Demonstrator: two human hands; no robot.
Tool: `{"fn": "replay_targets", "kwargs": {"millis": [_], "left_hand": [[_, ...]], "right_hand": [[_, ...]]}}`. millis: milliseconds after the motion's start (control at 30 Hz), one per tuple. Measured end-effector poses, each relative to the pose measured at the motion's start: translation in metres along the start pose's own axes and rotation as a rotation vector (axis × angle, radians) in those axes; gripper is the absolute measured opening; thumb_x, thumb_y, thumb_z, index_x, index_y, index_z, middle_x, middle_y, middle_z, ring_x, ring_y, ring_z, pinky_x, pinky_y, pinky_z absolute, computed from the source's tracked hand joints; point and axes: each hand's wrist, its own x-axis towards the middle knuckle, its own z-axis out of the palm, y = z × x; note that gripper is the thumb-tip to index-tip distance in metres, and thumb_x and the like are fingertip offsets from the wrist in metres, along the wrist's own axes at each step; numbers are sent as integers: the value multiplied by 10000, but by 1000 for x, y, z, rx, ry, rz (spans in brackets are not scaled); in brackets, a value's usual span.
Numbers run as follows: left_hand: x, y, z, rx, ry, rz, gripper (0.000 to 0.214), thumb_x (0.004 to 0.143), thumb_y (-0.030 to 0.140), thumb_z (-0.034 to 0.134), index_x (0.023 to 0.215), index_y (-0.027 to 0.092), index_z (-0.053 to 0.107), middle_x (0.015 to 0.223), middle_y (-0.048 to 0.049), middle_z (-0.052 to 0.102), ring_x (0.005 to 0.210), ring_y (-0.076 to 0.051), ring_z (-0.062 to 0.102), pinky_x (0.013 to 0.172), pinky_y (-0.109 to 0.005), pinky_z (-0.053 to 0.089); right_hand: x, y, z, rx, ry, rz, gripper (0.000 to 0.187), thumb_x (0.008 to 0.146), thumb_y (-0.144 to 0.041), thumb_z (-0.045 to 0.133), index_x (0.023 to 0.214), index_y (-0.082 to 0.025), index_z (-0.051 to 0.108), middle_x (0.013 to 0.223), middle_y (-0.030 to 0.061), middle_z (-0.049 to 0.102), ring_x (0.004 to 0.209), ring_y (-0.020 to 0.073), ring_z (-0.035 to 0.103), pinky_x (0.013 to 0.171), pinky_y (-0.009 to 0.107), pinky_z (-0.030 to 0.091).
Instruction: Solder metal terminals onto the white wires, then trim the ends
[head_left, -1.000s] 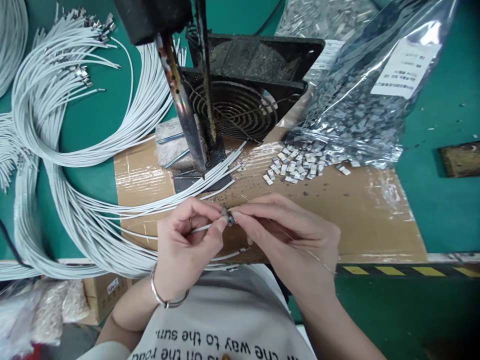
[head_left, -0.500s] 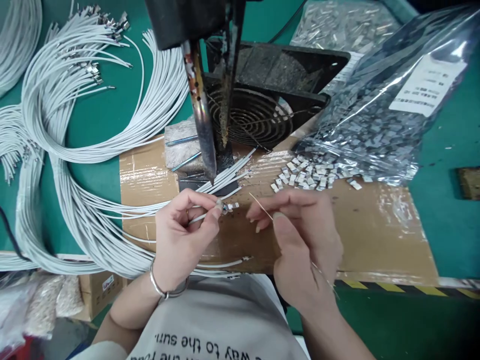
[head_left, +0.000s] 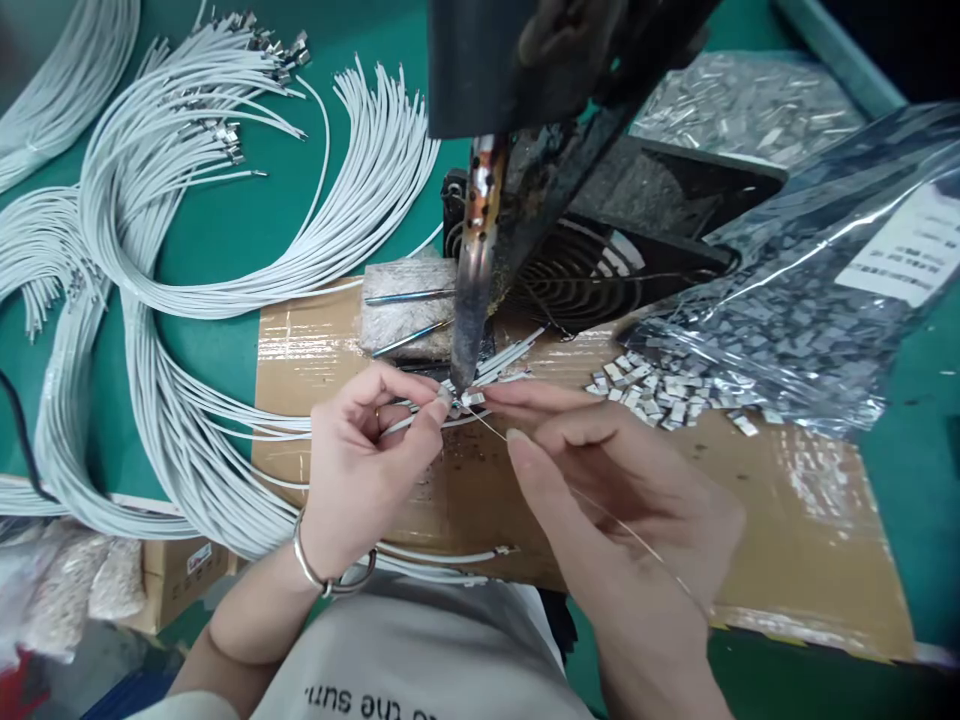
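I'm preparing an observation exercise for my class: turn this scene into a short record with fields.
Left-hand grip: pinches white wire beside metal terminal
Right-hand grip: holds thin strand, one end at terminal
Iron: tapered, pointing down at terminal; contact unclear
Loose parts: small, silvery, on cardboard beside plastic bag
Upper left: wire bundles on green table

Connector [head_left: 474, 399] apparently against iron tip [head_left: 468, 345]
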Motion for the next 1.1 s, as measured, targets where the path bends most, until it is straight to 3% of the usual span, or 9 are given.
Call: {"fn": "replay_targets", "kwargs": {"millis": [200,567,1100], "left_hand": [[3,1,1,-16,-6,18,170,724,19,815,731,165,729,763,25,774,599,-25,652,542,-47,488],[3,1,1,-26,12,17,197,706,-4,825,733,173,742,778,31,782,604,-21,655,547,-44,483],[2,1,1,34,27,80,141,801,59,803,750,177,744,825,-2,807,697,-63,731,606,-77,548]], "right_hand": [[1,-6,4,48,53,61,207,937,-66,690,819,-227,637,1122,0,817,984,119,800,943,193,633],[1,-8,7,44,89,71,209,925,-65,693,805,-228,638,1118,6,825,991,126,802,944,199,634],[0,-6,6,85,70,14,216,918,-19,691,847,-221,667,1130,10,818,1052,138,790,982,226,632]]}}
